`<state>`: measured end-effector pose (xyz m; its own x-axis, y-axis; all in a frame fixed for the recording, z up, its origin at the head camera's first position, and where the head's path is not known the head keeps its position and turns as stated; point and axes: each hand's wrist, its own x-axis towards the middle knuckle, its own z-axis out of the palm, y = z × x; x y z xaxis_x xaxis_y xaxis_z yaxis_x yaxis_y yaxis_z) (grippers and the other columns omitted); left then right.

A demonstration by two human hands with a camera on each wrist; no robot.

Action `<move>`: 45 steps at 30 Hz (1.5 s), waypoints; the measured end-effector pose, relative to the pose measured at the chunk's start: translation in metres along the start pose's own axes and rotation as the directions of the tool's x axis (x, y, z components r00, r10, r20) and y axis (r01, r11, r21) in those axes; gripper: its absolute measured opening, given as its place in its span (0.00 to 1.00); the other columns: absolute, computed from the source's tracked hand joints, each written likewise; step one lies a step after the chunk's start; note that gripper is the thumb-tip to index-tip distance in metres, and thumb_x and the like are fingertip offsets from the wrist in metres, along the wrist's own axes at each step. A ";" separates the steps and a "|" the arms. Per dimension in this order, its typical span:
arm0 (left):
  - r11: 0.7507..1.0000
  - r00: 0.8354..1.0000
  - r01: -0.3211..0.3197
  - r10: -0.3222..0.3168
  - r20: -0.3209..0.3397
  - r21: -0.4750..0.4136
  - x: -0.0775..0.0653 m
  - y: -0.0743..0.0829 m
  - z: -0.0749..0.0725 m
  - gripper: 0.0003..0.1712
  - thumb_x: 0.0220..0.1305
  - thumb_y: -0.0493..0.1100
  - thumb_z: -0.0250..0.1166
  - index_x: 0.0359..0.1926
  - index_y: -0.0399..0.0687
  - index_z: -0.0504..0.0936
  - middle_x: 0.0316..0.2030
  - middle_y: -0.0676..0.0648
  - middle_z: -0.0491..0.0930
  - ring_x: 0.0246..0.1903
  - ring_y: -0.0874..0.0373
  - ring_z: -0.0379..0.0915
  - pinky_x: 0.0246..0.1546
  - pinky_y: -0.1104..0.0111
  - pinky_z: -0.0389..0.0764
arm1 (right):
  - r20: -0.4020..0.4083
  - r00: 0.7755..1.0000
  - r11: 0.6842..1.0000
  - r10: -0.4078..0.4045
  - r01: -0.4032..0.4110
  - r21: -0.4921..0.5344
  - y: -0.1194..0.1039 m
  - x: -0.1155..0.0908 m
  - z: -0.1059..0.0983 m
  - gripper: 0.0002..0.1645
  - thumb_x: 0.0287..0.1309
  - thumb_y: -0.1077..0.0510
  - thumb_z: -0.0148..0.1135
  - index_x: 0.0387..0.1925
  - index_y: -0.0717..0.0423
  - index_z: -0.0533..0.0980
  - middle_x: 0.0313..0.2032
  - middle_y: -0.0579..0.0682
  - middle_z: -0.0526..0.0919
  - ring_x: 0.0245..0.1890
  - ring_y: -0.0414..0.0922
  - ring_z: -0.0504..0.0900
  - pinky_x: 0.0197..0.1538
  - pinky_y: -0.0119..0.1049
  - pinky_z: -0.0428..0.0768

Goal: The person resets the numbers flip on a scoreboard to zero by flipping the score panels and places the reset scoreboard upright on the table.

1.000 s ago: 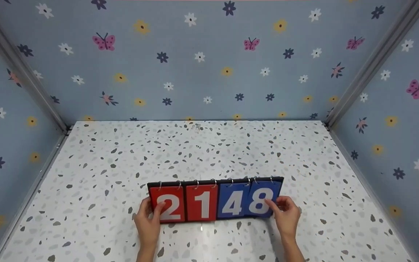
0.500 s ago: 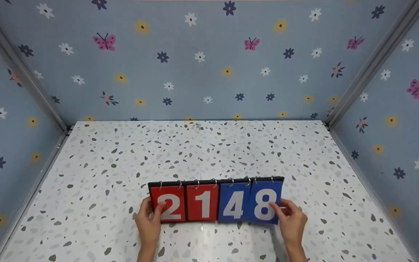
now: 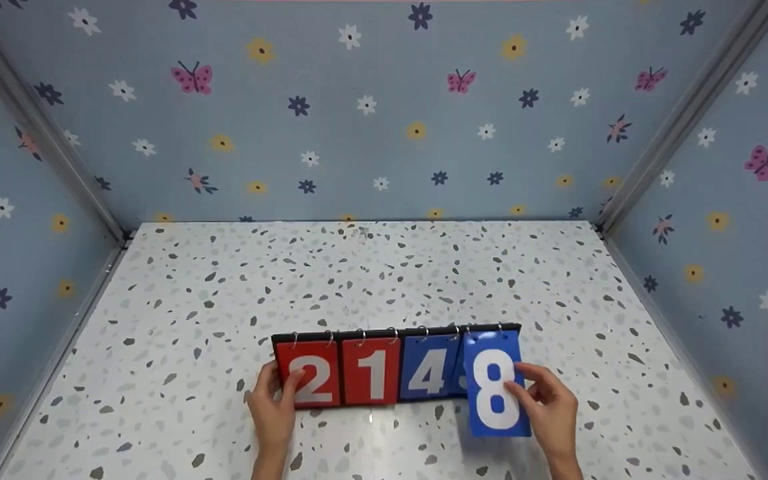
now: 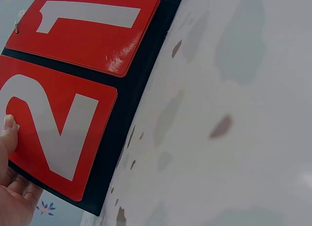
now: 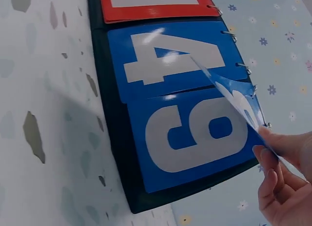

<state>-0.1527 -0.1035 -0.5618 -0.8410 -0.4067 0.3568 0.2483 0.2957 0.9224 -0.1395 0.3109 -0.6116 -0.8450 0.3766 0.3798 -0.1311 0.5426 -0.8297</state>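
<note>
A flip scoreboard [image 3: 394,333] with a black base stands on the speckled table, showing red cards 2 [image 3: 309,382] and 1 [image 3: 371,379], then blue cards 4 [image 3: 427,375] and 8 [image 3: 495,393]. My right hand [image 3: 549,408] pinches the right edge of the blue 8 card [image 5: 234,96] and holds it lifted away from the board; a blue 9 card [image 5: 192,138] shows beneath it. My left hand [image 3: 272,408] grips the board's left end, thumb on the red 2 card [image 4: 46,133].
The speckled white table [image 3: 371,280] is enclosed by blue flowered walls [image 3: 384,113] at the back and both sides, with metal corner posts [image 3: 691,113].
My right hand has swung the blue 8 card outward and toward me, off the stack. The left hand and board have stayed put.
</note>
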 end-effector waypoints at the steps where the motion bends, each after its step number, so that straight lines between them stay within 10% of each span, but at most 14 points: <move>1: 1.000 1.000 -0.004 0.004 0.000 0.005 0.000 0.001 0.000 0.15 0.50 0.36 0.66 0.40 0.36 0.75 0.36 0.43 0.79 0.36 0.59 0.75 0.37 0.82 0.72 | 0.021 1.000 0.999 -0.005 0.004 0.041 -0.002 0.001 -0.003 0.22 0.42 0.54 0.69 0.43 0.42 0.77 0.34 0.44 0.81 0.20 0.41 0.72 0.22 0.26 0.69; 6: 0.999 0.999 -0.047 0.047 -0.009 0.022 0.000 0.015 -0.002 0.14 0.49 0.32 0.66 0.38 0.33 0.75 0.33 0.41 0.80 0.31 0.57 0.75 0.32 0.82 0.72 | 0.147 0.989 0.934 -0.025 -0.029 0.357 -0.072 0.005 -0.030 0.14 0.47 0.67 0.64 0.39 0.66 0.77 0.34 0.57 0.81 0.28 0.45 0.79 0.30 0.27 0.76; 11: 0.999 0.999 -0.046 0.047 -0.015 0.029 -0.001 0.032 -0.004 0.13 0.49 0.30 0.66 0.37 0.31 0.75 0.32 0.40 0.79 0.31 0.55 0.75 0.32 0.81 0.72 | 0.228 0.973 0.895 0.022 -0.121 0.429 -0.135 0.011 -0.048 0.11 0.57 0.67 0.53 0.37 0.75 0.74 0.33 0.55 0.82 0.33 0.41 0.80 0.36 0.29 0.77; 19: 0.999 0.999 -0.047 0.047 -0.023 0.015 -0.001 0.035 -0.004 0.13 0.48 0.30 0.66 0.37 0.30 0.75 0.32 0.40 0.80 0.31 0.55 0.75 0.33 0.80 0.73 | 0.320 0.945 0.870 -0.068 -0.101 0.483 -0.149 0.028 -0.059 0.14 0.58 0.70 0.50 0.45 0.76 0.69 0.40 0.57 0.79 0.37 0.44 0.78 0.37 0.30 0.76; 27: 0.999 0.999 -0.035 0.035 -0.018 0.021 -0.001 0.035 -0.004 0.13 0.49 0.31 0.65 0.38 0.31 0.75 0.33 0.40 0.80 0.32 0.56 0.75 0.33 0.81 0.73 | 0.193 0.958 0.858 -0.210 0.086 0.506 -0.154 0.047 -0.051 0.12 0.46 0.78 0.57 0.37 0.76 0.73 0.35 0.56 0.81 0.34 0.43 0.79 0.37 0.29 0.76; 35: 0.999 0.999 -0.038 0.038 -0.014 0.009 -0.001 0.035 -0.004 0.15 0.47 0.29 0.66 0.39 0.30 0.75 0.33 0.39 0.79 0.32 0.55 0.75 0.35 0.82 0.72 | 0.086 0.923 0.750 -0.374 0.247 0.613 -0.157 0.071 -0.039 0.08 0.43 0.84 0.54 0.28 0.77 0.74 0.29 0.57 0.78 0.32 0.44 0.79 0.37 0.30 0.77; 45: 1.000 1.000 -0.003 0.003 -0.012 0.018 -0.001 0.036 -0.004 0.15 0.48 0.30 0.66 0.39 0.30 0.75 0.34 0.39 0.79 0.34 0.57 0.74 0.36 0.82 0.72 | 0.039 0.963 0.881 -0.268 0.228 0.414 -0.176 0.094 -0.024 0.05 0.44 0.75 0.62 0.26 0.77 0.75 0.23 0.61 0.79 0.19 0.37 0.74 0.21 0.23 0.69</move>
<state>-0.1411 -0.0960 -0.5285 -0.8344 -0.4160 0.3615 0.2422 0.3125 0.9185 -0.1834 0.2689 -0.4193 -0.7986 0.1875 0.5719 -0.5231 0.2535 -0.8137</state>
